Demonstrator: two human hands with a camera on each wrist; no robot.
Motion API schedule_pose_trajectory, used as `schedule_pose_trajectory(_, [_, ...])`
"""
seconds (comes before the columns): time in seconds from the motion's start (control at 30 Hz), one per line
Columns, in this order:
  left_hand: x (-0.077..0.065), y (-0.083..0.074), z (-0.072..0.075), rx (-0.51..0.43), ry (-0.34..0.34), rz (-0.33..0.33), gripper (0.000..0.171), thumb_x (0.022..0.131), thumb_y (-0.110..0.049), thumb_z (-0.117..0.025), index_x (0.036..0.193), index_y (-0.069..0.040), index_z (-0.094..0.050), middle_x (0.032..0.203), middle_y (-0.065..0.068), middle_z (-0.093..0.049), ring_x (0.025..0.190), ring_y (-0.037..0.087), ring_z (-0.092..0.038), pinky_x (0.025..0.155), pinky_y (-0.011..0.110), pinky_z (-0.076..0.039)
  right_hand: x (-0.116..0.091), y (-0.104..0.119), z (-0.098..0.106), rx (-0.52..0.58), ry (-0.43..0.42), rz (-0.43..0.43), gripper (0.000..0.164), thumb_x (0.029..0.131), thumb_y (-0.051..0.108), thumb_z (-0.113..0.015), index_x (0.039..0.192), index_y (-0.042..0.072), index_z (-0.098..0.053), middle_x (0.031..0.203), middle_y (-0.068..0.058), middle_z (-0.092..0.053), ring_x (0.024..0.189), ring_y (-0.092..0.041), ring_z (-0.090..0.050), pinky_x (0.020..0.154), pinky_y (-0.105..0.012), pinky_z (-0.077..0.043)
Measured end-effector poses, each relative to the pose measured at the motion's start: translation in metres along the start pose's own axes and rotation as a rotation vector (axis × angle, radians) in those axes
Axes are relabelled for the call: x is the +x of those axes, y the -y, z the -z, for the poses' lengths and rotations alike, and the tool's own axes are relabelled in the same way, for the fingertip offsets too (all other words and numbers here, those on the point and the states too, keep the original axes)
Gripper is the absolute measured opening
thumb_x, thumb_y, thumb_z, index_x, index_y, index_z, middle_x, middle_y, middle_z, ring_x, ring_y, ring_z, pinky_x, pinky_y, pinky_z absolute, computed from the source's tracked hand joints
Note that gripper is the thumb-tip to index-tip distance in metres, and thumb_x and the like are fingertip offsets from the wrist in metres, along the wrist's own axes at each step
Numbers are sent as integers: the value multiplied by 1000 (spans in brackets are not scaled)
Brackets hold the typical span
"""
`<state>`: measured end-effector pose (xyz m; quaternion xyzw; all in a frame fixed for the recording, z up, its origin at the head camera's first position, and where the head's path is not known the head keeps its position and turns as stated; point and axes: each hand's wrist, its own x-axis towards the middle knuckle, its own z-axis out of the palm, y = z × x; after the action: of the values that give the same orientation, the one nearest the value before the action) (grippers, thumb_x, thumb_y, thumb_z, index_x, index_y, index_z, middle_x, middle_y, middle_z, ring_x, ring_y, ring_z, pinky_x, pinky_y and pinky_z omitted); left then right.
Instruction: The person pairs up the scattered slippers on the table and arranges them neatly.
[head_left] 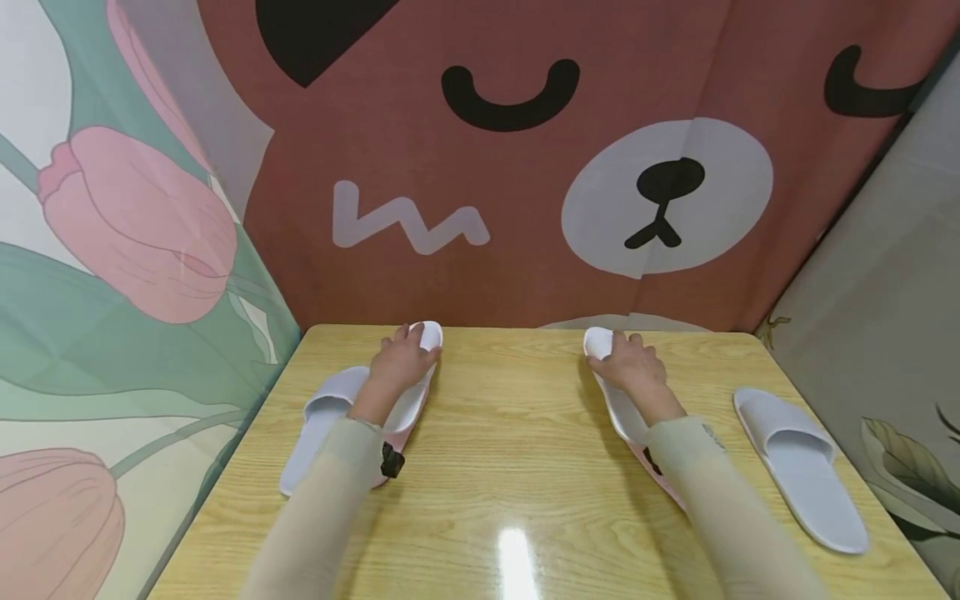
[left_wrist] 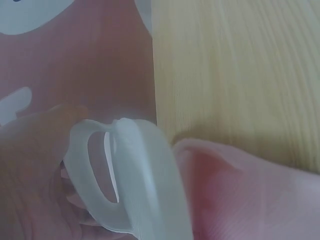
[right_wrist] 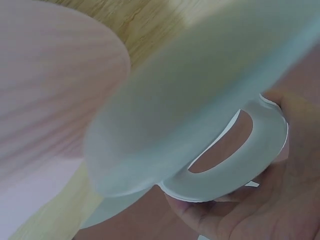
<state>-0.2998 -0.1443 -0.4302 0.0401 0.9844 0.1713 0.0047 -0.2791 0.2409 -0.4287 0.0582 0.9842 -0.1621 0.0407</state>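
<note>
My left hand [head_left: 401, 362] grips a white slipper [head_left: 431, 337] by its strap, near the table's far edge. In the left wrist view the strap arches away from the sole, with my palm against its outer side. A pink slipper [left_wrist: 245, 195] lies close beside it, mostly hidden by the arm in the head view. Opposite, my right hand [head_left: 633, 365] holds another white slipper [head_left: 598, 340], fingers at the strap, as the right wrist view shows. Another pink slipper [right_wrist: 55, 90] shows there, overlapped by the white sole; its edge [head_left: 670, 490] peeks out beside my sleeve.
A pale lavender slipper [head_left: 303, 443] lies at the table's left, partly behind my left forearm. Its look-alike [head_left: 813, 483] lies near the right edge. The wood-grain table [head_left: 517, 417] meets a bear-printed curtain [head_left: 525, 275] at the back; printed cloths hang at both sides.
</note>
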Motion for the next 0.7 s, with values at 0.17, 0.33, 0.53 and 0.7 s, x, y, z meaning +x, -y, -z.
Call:
schedule_pose_trajectory(0.17, [3, -7, -4, -5, 2, 3, 74, 101, -55, -49, 159, -13, -31, 162, 21, -28, 140, 54, -34, 101, 67, -42, 2, 4, -2, 4, -1, -3, 88, 95, 54, -55, 154, -4, -27, 143, -36, -37, 121, -59, -45, 92, -67, -44])
schedule_pose_trajectory(0.33, [5, -13, -8, -21, -2, 13, 74, 101, -54, -50, 159, -13, -32, 162, 20, -30, 139, 52, -35, 101, 65, -44, 3, 6, -4, 10, -8, -2, 87, 95, 54, -55, 154, -5, -29, 143, -37, -38, 122, -59, -44, 94, -68, -43])
schedule_pose_trajectory(0.53, [6, -19, -12, -20, -13, 19, 74, 100, -55, -50, 159, -14, -33, 161, 20, -31, 138, 50, -37, 100, 64, -45, 5, 8, -6, 14, -19, -1, 88, 94, 55, -56, 153, -5, -29, 143, -37, -39, 122, -59, -44, 95, -68, -43])
schedule_pose_trajectory(0.7, [8, -22, -16, -21, -15, 20, 73, 100, -56, -50, 158, -14, -33, 161, 19, -33, 137, 49, -38, 100, 63, -45, 8, 12, -7, 13, -13, 0, 88, 95, 55, -55, 154, -4, -29, 144, -36, -37, 123, -59, -43, 97, -67, -42])
